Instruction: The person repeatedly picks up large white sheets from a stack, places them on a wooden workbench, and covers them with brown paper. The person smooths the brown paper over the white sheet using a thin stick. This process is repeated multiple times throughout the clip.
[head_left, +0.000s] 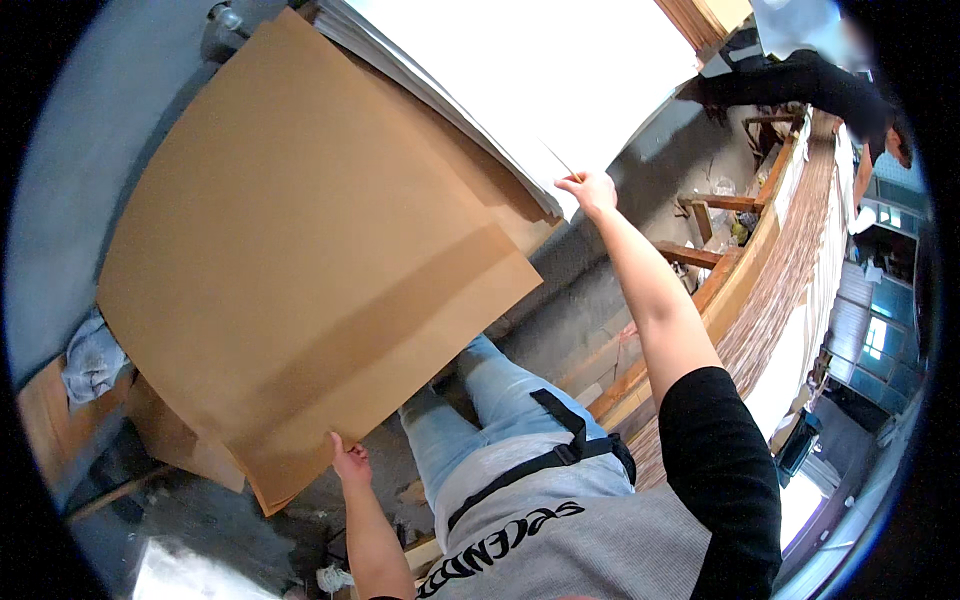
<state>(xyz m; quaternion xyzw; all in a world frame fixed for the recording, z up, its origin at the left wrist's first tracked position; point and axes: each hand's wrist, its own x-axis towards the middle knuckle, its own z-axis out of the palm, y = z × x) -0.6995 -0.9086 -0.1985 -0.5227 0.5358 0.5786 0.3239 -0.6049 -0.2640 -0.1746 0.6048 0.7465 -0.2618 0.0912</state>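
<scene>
Two hands spread wide to steady one big brown sheet (300,260): left hand (349,461) pinches its near bottom edge, right hand (590,190) grips the far corner by the white stack (530,70), keeping it flat over the floor (580,300).

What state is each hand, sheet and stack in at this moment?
left hand: gripping the brown sheet's lower edge
right hand: raised, pinching a white sheet's corner
brown cardboard sheet: lifted, tilted
white sheet stack: piled, lying flat
grey rag: crumpled
</scene>
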